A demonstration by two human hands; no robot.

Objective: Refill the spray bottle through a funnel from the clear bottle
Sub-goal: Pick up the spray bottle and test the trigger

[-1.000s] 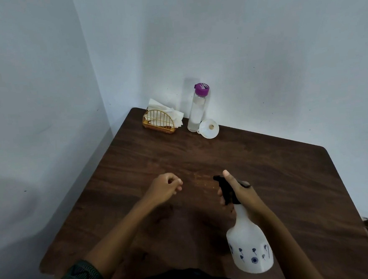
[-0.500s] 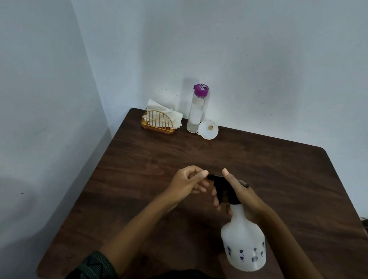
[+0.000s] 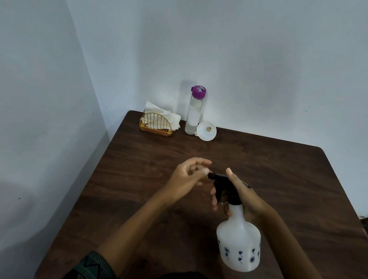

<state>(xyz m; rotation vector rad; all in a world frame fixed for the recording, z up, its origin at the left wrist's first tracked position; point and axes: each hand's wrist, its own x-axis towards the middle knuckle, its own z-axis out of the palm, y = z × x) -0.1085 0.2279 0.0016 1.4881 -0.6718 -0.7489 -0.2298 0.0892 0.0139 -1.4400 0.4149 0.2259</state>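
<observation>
While gripping the spray bottle (image 3: 239, 244) by the neck in the right hand (image 3: 247, 197) near the desk's (image 3: 138, 186) front edge, pinches the black nozzle (image 3: 212, 176) with the left hand (image 3: 187, 178). Yet to unscrew the trigger head (image 3: 224, 185), fetch funnel (image 3: 207, 132) and capped clear bottle (image 3: 192, 117) from the far left corner, pour.

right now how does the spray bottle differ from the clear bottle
The spray bottle is opaque white with blue flower prints; the clear bottle is see-through. The spray bottle is squat with a black trigger head; the clear bottle is a slim cylinder with a purple cap. The right hand grips the spray bottle's neck; the clear bottle stands untouched beside the funnel. Both have their tops on.
</observation>
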